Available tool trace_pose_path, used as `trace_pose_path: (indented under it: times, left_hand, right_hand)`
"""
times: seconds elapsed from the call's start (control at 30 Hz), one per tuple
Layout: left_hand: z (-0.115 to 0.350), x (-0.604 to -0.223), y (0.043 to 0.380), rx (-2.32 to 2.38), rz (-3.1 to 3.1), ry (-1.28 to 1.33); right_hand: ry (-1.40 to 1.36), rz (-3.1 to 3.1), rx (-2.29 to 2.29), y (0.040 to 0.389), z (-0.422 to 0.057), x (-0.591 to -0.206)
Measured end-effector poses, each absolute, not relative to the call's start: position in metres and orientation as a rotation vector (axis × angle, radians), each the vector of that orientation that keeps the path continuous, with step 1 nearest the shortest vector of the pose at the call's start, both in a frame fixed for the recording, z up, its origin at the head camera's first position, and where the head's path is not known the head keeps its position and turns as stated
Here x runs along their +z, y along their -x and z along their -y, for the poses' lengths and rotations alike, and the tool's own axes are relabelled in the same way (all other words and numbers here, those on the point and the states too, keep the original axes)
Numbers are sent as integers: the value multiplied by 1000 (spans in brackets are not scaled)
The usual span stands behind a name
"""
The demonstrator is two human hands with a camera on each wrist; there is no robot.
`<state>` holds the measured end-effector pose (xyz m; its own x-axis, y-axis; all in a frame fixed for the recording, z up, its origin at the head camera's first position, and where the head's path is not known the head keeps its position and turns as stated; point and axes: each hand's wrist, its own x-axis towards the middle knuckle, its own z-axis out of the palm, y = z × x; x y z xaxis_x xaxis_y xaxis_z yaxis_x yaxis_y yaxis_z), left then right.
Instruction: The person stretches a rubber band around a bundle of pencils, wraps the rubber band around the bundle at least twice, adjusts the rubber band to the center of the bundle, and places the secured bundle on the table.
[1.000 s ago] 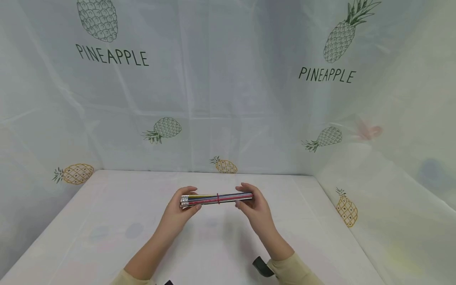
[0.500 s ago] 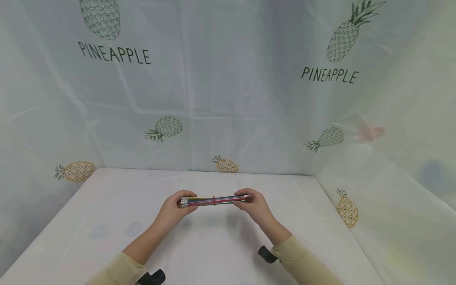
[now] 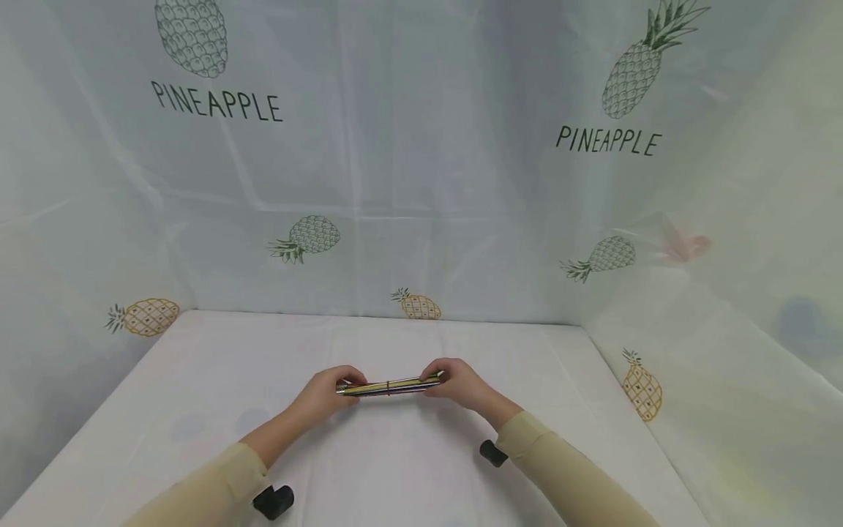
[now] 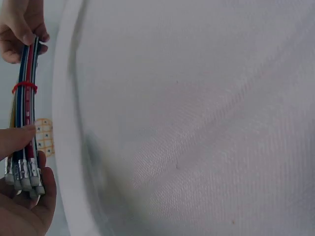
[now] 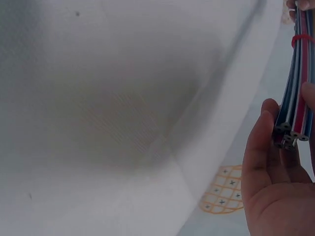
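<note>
A bundle of several pencils [image 3: 405,385] lies level between my two hands over the middle of the table. A red band [image 4: 24,87] circles it about halfway along. My left hand [image 3: 321,395] grips the end with metal ferrules and erasers [image 4: 25,178], thumb on one side and fingers on the other. At the opposite end my right hand [image 3: 464,384] holds the unsharpened tips [image 5: 291,135] between thumb and fingers. Yellow and dark pencils face the head view; red, blue and silver ones show in the wrist views. Whether the bundle touches the table is hard to tell.
The white-covered table [image 3: 408,461] meets a pineapple-print curtain [image 3: 428,183] at its back edge. More of this sheeting [image 3: 744,351] rises along the right side. Black wrist devices [image 3: 274,502] hang below both sleeves.
Both hands have come down slightly with the bundle and moved a little closer together. The bundle has turned, so its yellow side now faces the head view where red showed before.
</note>
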<state>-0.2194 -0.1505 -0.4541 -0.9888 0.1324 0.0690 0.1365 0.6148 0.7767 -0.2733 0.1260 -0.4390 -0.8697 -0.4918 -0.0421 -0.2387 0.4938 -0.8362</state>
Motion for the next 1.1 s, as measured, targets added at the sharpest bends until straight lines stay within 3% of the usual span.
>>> trace_pose_path:
  times: [0.33,0.77,1.1]
  left_hand:
    - [152,-469,234,-1096,2917,474]
    - [155,-477,235,-1041,2978,377]
    - [170,-465,224,-900,3013,404]
  right_hand:
    - [557,-2518,-1144,282,-122,-459]
    - [562,-2547,-1044,282,-126,-461]
    - [687,-2524,-1143,274,-145,-443]
